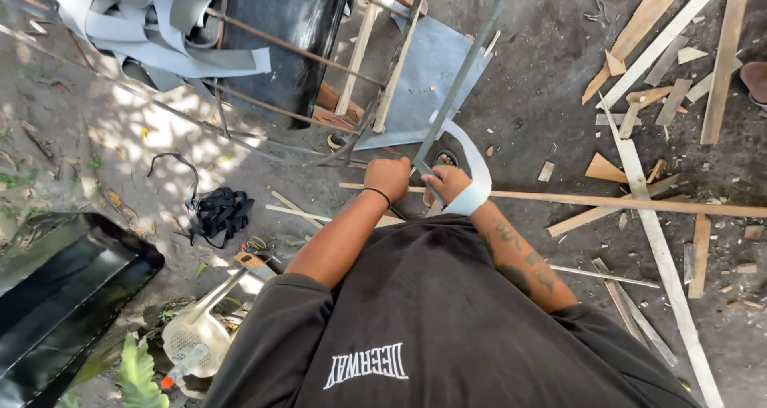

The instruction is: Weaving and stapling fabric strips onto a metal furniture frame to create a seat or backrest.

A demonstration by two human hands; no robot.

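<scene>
Left hand (387,178) closed in a fist round the grey metal frame tube (462,72), low down near the ground. Right hand (447,183) pinching a pale grey strap (478,172) looped beside the same tube, wooden slats (639,204) scattered to the right.

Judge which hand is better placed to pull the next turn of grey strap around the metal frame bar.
Probably the right hand: the grey strap loops over its wrist and its fingers pinch the strap at the metal frame bar. The left hand is closed beside the bar, seemingly steadying it.
</scene>
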